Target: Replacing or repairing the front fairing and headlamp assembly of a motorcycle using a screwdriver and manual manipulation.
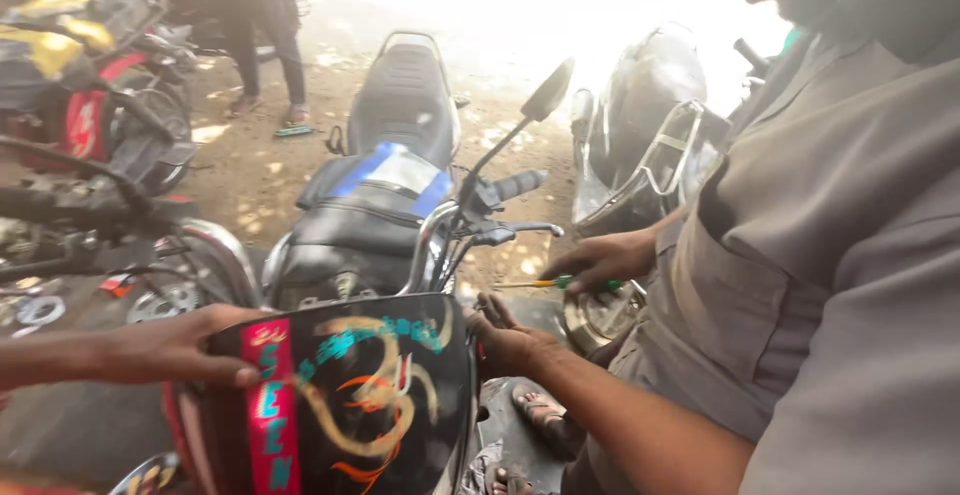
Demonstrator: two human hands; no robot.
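Front cover [350, 395] of the motorbike [380, 215] is seen low in the centre, right below the camera: glossy black, with a red strip down its left side and gold, teal and orange decoration painted on it.

Left hand [175, 345] is laid on the cover's left edge, fingers stretched flat across to the red strip; nothing is grasped. Right hand is out of view, so its state cannot be told.

The cover's right edge is touched by a co-worker's near hand [508, 340], fingers spread against it. A screwdriver [555, 282] with a green and yellow handle is gripped in the co-worker's far hand [600, 260], just above, shaft pointed left towards the handlebar [500, 230]. The co-worker's grey shirt [830, 285] fills the right side.

Behind the cover, the black and blue tank [385, 190], black seat [405, 95] and one mirror [548, 90] are lined up away from the camera. Other bikes are parked on the left [90, 85] and on the right [650, 125]. Dirt ground [250, 170] is seen beyond, with another person's legs [265, 40] standing far back.
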